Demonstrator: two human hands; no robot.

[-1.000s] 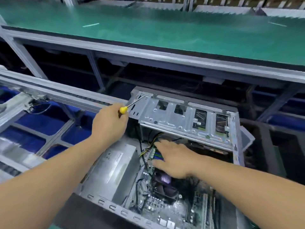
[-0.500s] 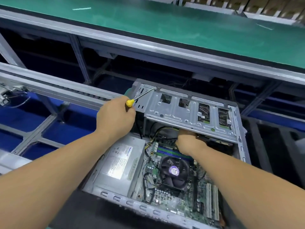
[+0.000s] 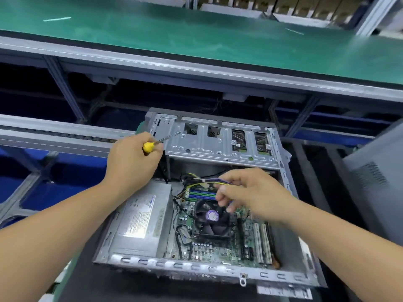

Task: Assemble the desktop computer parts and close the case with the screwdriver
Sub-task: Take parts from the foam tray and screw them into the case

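An open desktop case (image 3: 170,263) lies flat before me, showing the motherboard with its black CPU fan (image 3: 210,219) and a grey power supply (image 3: 139,216) at the left. A metal drive cage (image 3: 218,141) spans the case's far end. My left hand (image 3: 130,162) grips a yellow-handled screwdriver (image 3: 150,146), its shaft pointing toward the cage's left side. My right hand (image 3: 250,192) hovers above the fan and pinches a bundle of coloured cables (image 3: 205,183) that runs out from under the cage.
A grey side panel (image 3: 379,182) leans at the right edge. Beyond the case runs a metal conveyor rail (image 3: 65,131), and behind it a long green-topped bench (image 3: 196,35). Blue bins (image 3: 72,171) sit below the rail at the left.
My right hand has come out from under the drive cage, pulling the cable bundle back over the motherboard. My left hand keeps the screwdriver near the cage's left end.
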